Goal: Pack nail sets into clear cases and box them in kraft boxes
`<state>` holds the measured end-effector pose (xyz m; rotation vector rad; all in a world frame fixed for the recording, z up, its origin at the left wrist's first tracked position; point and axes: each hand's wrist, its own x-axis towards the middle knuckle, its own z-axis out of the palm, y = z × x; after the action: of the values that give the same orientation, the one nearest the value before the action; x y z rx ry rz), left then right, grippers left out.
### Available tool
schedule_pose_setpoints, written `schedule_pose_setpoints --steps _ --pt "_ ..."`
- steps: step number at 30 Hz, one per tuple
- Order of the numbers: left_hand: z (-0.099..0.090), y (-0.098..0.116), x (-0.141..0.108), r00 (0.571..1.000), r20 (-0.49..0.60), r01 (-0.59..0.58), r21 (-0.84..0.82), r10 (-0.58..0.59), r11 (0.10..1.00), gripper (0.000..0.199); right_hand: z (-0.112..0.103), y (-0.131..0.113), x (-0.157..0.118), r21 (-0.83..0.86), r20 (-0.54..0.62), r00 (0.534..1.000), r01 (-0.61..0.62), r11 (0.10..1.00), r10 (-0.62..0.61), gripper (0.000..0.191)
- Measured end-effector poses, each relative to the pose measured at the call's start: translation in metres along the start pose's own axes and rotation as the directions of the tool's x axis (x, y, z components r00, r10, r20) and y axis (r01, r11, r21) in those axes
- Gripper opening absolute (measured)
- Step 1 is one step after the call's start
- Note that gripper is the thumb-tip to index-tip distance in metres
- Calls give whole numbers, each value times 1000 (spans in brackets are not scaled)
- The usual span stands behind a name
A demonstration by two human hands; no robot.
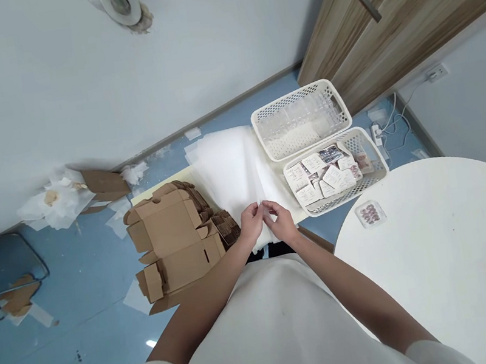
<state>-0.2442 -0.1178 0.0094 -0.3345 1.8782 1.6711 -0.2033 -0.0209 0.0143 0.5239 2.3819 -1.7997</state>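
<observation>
My left hand [251, 223] and my right hand [280, 220] meet close together in front of my body, fingertips pinched on the near edge of a thin white sheet [255, 177]. A fold runs up the middle of that sheet, away from me. Beneath it lies a fanned stack of similar white sheets [216, 161]. Flat, unfolded brown cardboard boxes [172, 230] are piled just left of my left hand. To the right of my right hand stands a white perforated basket [370, 152] holding several printed cards and small packs.
A second white basket [268, 148] behind it holds clear plastic trays. At right is a round white table [447, 248] with one small clear pack [370, 213] on it. Crumpled white wrapping [61, 198] and an open carton [107, 182] lie on the blue floor at left, near a chair [3, 269].
</observation>
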Motion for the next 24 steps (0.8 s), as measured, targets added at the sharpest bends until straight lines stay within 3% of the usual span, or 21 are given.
schedule_pose_setpoints --steps 4,8,10,13,15,17,21,24 --pt "-1 -6 1 998 -28 63 -37 -64 997 18 -3 5 -1 55 -55 986 -152 987 155 30" --pt "-1 -8 1 998 -51 47 -30 -49 998 20 -8 10 0 91 -100 963 -242 966 250 27" --pt "-3 -8 2 996 -70 48 -61 -52 997 22 -12 8 -1 58 -180 955 -227 972 234 33" --pt "-7 -3 1 992 -81 86 -131 -97 988 19 -16 -2 -5 -127 -324 945 -98 987 53 46" --pt "-10 2 -1 986 -95 121 -182 -140 976 17 -16 -11 -7 -228 -285 956 6 974 -73 49" --pt "-12 7 -3 979 -91 160 -221 -184 962 19 -12 -16 -8 -234 -177 981 39 971 -82 49" --pt "-17 12 -8 975 54 224 -220 -217 949 24 -3 -11 -5 -82 -52 987 -157 984 153 53" --pt "-19 8 -9 983 55 183 -203 -175 962 28 -1 1 -3 58 -34 966 -253 966 255 44"
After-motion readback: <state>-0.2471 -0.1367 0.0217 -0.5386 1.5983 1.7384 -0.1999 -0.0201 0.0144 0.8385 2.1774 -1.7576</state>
